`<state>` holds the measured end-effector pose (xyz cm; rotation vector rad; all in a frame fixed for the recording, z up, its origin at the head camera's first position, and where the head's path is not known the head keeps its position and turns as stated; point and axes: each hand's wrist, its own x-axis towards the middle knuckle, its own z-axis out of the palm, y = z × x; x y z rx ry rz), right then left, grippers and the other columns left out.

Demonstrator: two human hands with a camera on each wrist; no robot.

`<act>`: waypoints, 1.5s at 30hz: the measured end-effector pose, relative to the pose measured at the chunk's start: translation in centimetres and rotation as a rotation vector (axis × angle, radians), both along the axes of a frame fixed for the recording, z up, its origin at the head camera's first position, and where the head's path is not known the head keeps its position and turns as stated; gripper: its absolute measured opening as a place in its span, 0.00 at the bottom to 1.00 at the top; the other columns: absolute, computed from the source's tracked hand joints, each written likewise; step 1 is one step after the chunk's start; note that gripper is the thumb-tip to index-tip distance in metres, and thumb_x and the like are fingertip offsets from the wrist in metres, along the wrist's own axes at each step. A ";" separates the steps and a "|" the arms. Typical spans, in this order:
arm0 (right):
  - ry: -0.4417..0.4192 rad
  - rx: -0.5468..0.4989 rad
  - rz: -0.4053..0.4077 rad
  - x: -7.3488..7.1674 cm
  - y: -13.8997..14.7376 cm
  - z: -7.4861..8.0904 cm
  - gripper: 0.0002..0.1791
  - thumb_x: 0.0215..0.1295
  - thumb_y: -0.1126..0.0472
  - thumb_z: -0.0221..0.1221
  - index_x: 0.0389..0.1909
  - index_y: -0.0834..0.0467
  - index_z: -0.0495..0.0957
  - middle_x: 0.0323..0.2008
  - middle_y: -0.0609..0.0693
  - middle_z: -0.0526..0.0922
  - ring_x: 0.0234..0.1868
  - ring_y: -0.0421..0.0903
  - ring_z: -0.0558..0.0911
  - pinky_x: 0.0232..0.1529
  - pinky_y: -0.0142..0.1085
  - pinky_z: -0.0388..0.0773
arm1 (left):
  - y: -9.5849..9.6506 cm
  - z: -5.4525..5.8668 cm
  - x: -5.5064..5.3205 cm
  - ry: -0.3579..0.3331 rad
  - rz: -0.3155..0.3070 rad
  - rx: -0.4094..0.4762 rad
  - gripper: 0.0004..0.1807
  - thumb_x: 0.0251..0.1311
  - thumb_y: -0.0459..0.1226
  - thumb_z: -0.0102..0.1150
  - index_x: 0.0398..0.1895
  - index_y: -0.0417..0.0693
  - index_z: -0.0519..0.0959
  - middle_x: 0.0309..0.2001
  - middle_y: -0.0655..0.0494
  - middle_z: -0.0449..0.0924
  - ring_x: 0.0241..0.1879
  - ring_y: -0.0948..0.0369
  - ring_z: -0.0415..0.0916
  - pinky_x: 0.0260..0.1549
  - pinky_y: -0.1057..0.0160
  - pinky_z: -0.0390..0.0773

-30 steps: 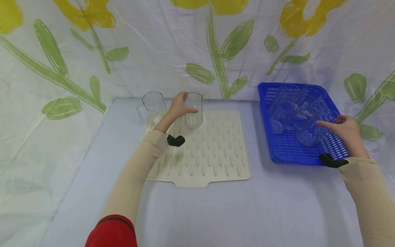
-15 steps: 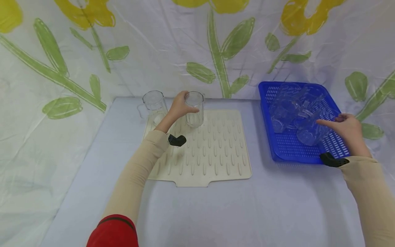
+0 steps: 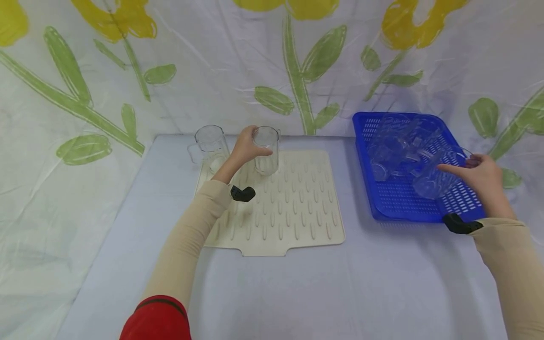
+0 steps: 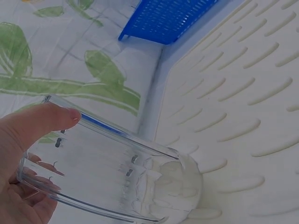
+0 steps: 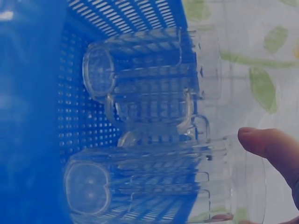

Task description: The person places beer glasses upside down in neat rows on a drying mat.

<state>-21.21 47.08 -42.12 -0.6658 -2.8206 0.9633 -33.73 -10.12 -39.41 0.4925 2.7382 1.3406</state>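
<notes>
My left hand (image 3: 246,150) is gripping a glass mug (image 3: 267,160) standing on the cream mat (image 3: 293,208), while my right hand (image 3: 485,180) is grasping a tilted mug (image 3: 429,183) near its rim in the blue basket (image 3: 397,203), other glassware (image 3: 384,153) lying beside it.

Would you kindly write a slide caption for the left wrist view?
Left hand gripping a glass mug by a ridged cream mat, blue basket behind.

On my head feed, pale counter (image 3: 318,288), lower centre of frame. Directly on it: cream ridged mat (image 3: 289,203), mid-frame; blue perforated basket (image 3: 397,200), upper right, apart from mat.
</notes>
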 end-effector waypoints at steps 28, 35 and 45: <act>0.055 0.052 -0.086 2.9 -1.1 3.0 0.59 0.44 0.33 0.59 0.69 0.61 0.41 0.63 0.66 0.53 0.60 0.64 0.56 0.53 0.58 0.57 | -0.2 -0.2 0.1 -0.009 0.018 0.001 0.47 0.42 0.40 0.70 0.63 0.34 0.55 0.61 0.41 0.57 0.59 0.49 0.55 0.55 0.56 0.61; 0.061 0.031 -0.077 6.1 -7.1 8.5 0.53 0.54 0.40 0.56 0.67 0.69 0.41 0.62 0.71 0.50 0.61 0.67 0.53 0.55 0.58 0.53 | -0.1 -0.2 0.1 0.000 0.016 0.006 0.47 0.42 0.40 0.70 0.63 0.34 0.55 0.60 0.41 0.57 0.59 0.49 0.56 0.54 0.56 0.62; 0.094 -0.028 -0.040 8.3 -10.8 11.5 0.46 0.60 0.46 0.53 0.68 0.65 0.40 0.64 0.69 0.47 0.63 0.64 0.48 0.59 0.56 0.46 | 0.1 -0.2 -0.2 -0.003 0.014 0.006 0.46 0.42 0.40 0.70 0.63 0.34 0.55 0.60 0.41 0.58 0.58 0.49 0.57 0.54 0.57 0.62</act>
